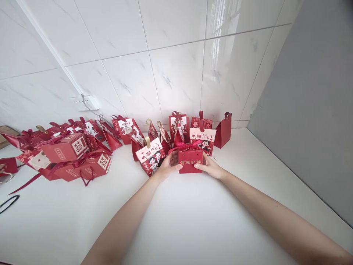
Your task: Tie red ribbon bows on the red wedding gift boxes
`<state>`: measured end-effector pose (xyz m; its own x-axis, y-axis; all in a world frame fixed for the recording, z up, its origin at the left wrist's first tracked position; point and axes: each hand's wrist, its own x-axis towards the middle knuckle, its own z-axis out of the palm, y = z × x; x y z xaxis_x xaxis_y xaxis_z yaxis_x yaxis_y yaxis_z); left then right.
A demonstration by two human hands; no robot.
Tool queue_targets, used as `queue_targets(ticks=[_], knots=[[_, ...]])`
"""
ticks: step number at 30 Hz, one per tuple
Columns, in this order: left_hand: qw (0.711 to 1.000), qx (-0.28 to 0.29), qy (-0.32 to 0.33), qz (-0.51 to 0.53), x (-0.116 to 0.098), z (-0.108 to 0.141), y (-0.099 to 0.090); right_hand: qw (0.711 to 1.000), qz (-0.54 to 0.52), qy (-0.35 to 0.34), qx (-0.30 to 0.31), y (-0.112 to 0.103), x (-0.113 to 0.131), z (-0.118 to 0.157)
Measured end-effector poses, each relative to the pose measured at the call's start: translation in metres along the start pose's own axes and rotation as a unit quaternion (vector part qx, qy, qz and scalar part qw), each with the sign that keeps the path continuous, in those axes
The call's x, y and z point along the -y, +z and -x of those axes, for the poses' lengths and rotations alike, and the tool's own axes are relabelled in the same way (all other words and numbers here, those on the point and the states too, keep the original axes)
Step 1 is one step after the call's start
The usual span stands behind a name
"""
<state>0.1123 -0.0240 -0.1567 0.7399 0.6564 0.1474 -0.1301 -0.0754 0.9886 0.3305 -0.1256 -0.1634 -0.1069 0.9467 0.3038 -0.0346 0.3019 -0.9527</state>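
A small red box (190, 164) with gold lettering and a red ribbon bow (189, 145) on top stands upright on the white table. My left hand (168, 166) grips its left side, thumb on the front. On its right side, my right hand (211, 167) holds it the same way, fingers partly hidden behind. Close to my left hand is a box with a cartoon couple (153, 157) and a gold loop. A similar couple box (206, 137) stands just behind my right hand.
More red gift boxes line the back, including a plain one (224, 130) at the right. Ribboned boxes (66, 148) are piled at the left on the white table (176, 228). A tiled wall, a socket (85, 103) and a grey panel (311, 110) border it.
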Motion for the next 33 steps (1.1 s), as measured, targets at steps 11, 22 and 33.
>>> queue_targets(ticks=[11, 22, 33], knots=[[0.997, 0.067, -0.032, -0.021, 0.002, 0.002, -0.014, 0.996, -0.066, -0.008, 0.056, -0.004, 0.003, 0.002], [0.979, -0.167, -0.038, -0.109, -0.01, 0.003, -0.056, 0.992, -0.075, -0.009, 0.1, -0.008, -0.003, 0.002], [0.894, -0.056, 0.165, -0.413, -0.013, 0.011, -0.01, 0.984, -0.138, 0.051, 0.102, -0.021, 0.0, 0.006]])
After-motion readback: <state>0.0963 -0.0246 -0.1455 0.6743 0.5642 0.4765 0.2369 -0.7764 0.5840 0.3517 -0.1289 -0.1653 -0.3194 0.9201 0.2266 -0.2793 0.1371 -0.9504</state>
